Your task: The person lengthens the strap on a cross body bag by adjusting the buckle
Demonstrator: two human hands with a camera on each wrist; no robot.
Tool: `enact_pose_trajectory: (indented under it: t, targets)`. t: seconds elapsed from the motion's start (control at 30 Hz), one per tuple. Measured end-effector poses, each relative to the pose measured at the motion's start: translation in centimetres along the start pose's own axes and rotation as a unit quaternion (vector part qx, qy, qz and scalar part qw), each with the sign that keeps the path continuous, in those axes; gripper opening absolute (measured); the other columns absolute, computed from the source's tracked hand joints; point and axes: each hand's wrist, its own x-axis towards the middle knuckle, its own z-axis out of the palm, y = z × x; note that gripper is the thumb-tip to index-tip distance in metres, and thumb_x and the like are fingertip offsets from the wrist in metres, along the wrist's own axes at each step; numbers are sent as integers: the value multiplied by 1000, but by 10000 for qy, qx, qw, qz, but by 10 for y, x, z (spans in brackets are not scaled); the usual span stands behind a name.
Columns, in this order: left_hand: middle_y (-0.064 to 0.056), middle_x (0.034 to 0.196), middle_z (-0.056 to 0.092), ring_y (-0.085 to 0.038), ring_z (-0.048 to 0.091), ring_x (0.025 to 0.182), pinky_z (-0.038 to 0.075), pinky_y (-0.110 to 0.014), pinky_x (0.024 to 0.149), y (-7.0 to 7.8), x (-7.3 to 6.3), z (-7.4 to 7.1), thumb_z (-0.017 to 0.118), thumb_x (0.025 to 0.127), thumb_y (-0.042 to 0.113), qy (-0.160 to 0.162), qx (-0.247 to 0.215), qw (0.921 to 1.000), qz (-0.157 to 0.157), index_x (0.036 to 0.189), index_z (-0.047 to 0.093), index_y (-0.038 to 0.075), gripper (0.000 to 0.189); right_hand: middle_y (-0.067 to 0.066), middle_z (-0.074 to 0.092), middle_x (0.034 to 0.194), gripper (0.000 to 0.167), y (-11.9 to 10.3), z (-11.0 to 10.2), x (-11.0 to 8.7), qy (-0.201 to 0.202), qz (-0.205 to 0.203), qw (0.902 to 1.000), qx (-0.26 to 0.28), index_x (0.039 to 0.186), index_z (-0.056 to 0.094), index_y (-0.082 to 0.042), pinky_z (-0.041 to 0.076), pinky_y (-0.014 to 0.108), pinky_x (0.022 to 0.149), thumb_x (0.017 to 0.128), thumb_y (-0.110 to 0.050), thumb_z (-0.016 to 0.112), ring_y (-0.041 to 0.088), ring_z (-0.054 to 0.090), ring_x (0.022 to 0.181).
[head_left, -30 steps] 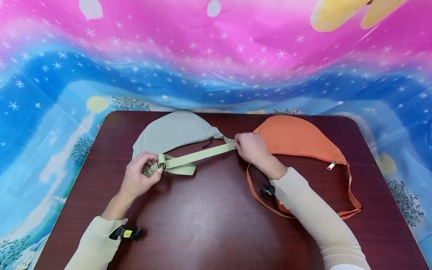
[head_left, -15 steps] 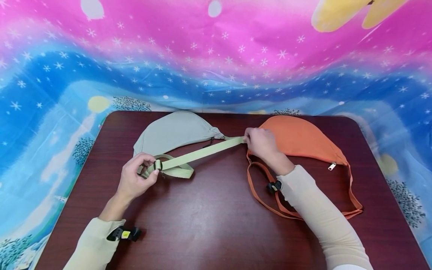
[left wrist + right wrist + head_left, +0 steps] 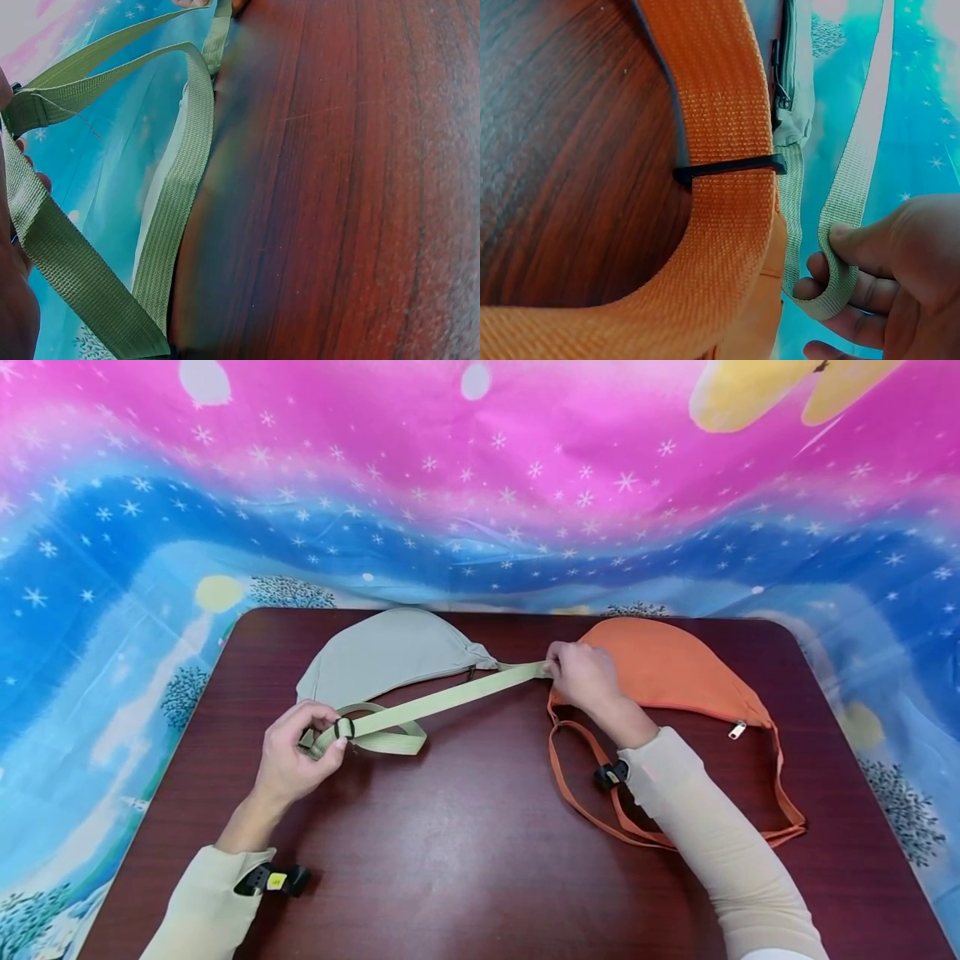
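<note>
A pale grey-green belt bag (image 3: 390,652) lies at the back left of the table, its light green strap (image 3: 450,695) drawn taut between both hands. My left hand (image 3: 296,756) pinches the strap at its black slider buckle (image 3: 344,728), thumb below and fingers above. A loop of strap hangs beside that hand, also filling the left wrist view. Close to the orange belt bag (image 3: 652,664), my right hand (image 3: 585,677) holds the strap's other end; the right wrist view shows the strap (image 3: 840,277) bent round the fingers under the thumb.
The orange bag's strap (image 3: 577,814) loops toward the front under the right forearm, with a black slider (image 3: 731,166) on it. A dark red-brown table (image 3: 450,860) carries everything. Behind it hangs a printed cloth (image 3: 450,485) in pink and blue.
My right hand has moved right and slightly away, my left hand a little left. The strap stretch between them has grown longer, and the small strap loop at the buckle has flattened.
</note>
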Motion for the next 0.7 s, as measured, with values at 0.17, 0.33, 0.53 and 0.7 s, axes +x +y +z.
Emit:
enact_pose_trajectory:
  t: [0.17,0.33,0.53,0.7]
  targets:
    - [-19,75,58,-22,50,69,39,-26,65,0,0,0,67,68,5,84,9,10000,5,86,63,-12,25,8,72,87,14,0,1,0,-10,35,10000,-11,96,71,-10,51,42,64,101,-22,65,25,65,70]
    - [-19,75,58,-18,50,70,40,-23,66,0,1,0,67,68,4,120,3,9999,-32,86,63,-13,25,7,72,87,15,-1,3,0,-39,7,10000,-54,97,71,-10,51,42,63,101,-23,65,25,65,70]
    - [-19,75,57,-8,51,71,39,-11,71,1,0,-2,66,69,5,191,-7,9998,-88,86,63,-13,25,8,72,88,16,-3,3,-1,-74,-83,9999,1,98,70,-8,51,41,62,101,-23,65,24,64,70]
    - [-19,76,57,-8,51,72,40,-17,68,0,0,-2,66,69,5,151,16,9998,-89,87,63,-13,26,6,70,85,14,-6,5,-2,-13,-190,9998,34,98,70,-10,49,39,59,102,-21,64,21,62,66]
